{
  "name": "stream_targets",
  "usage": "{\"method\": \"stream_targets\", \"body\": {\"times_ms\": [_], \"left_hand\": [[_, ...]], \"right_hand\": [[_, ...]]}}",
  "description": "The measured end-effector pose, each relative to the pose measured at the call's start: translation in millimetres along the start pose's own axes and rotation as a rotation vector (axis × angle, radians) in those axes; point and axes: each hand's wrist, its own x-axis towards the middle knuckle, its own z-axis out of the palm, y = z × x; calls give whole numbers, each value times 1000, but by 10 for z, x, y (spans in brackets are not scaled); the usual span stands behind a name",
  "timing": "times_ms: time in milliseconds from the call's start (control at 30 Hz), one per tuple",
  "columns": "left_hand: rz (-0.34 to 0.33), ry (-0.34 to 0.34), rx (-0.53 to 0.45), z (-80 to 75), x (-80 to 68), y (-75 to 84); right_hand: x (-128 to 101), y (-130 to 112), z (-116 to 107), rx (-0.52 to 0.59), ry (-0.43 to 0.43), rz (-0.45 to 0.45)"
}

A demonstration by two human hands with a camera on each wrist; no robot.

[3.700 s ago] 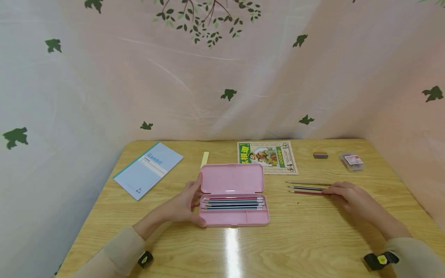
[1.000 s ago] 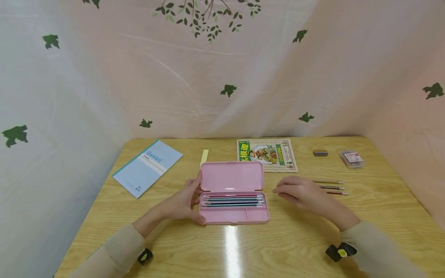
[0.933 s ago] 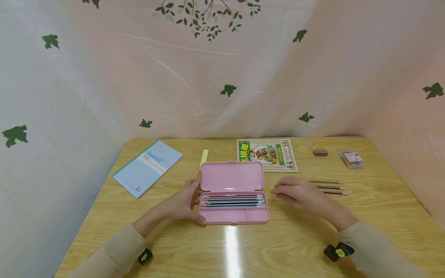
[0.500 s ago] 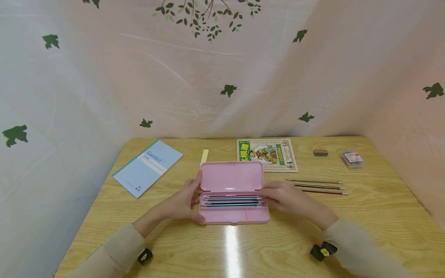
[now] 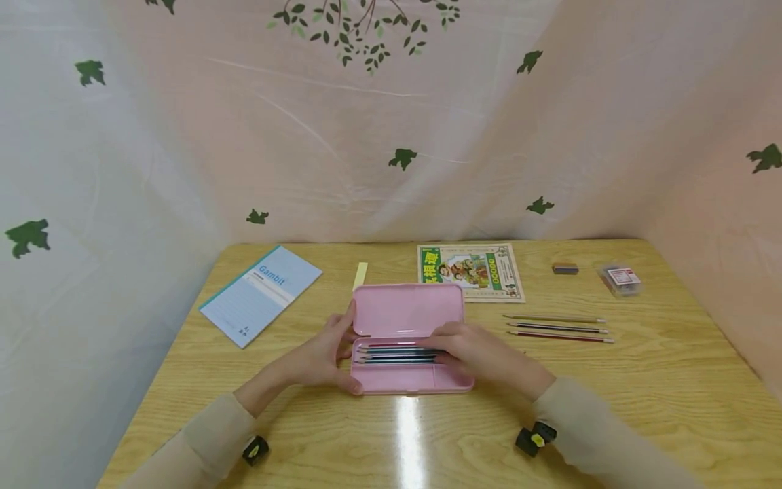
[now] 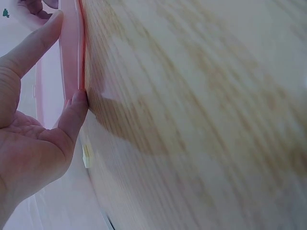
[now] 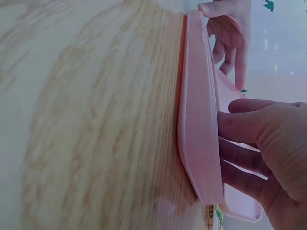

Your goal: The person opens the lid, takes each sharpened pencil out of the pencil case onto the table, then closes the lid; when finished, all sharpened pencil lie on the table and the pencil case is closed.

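Pink pencil case point(image 5: 408, 319) lies open at frame centre on the wooden table point(image 5: 641, 380), lid flat toward the top, tray toward the bottom. Left hand point(image 5: 322, 354) cups the case's left end: thumb on the near corner, fingers spread wide and fairly straight against the lid edge. Right hand point(image 5: 482, 350) rests over the right half of the tray, fingers extended onto the pencils in the tray point(image 5: 394, 354); whether it pinches one, cannot tell. Three loose pencils point(image 5: 557, 328) lie right of the case, apart from both hands. Blue notebook point(image 5: 261, 295) sits centre left; picture booklet point(image 5: 470, 270) just above the lid.
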Motion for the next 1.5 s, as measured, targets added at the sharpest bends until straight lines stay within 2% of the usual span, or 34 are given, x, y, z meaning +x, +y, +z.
{"method": "stream_targets", "body": {"times_ms": [467, 700, 1067, 1267, 1500], "left_hand": [[-11, 0, 5, -14, 8, -4], [21, -8, -12, -8, 13, -18], [12, -8, 2, -11, 4, 15], [22, -6, -22, -8, 14, 2], [23, -1, -17, 1, 7, -9]], "right_hand": [[130, -121, 21, -29, -15, 75], [154, -155, 23, -14, -50, 120], [172, -162, 15, -50, -61, 113], [194, -166, 23, -40, -84, 149], [196, -160, 48, -28, -68, 154]]}}
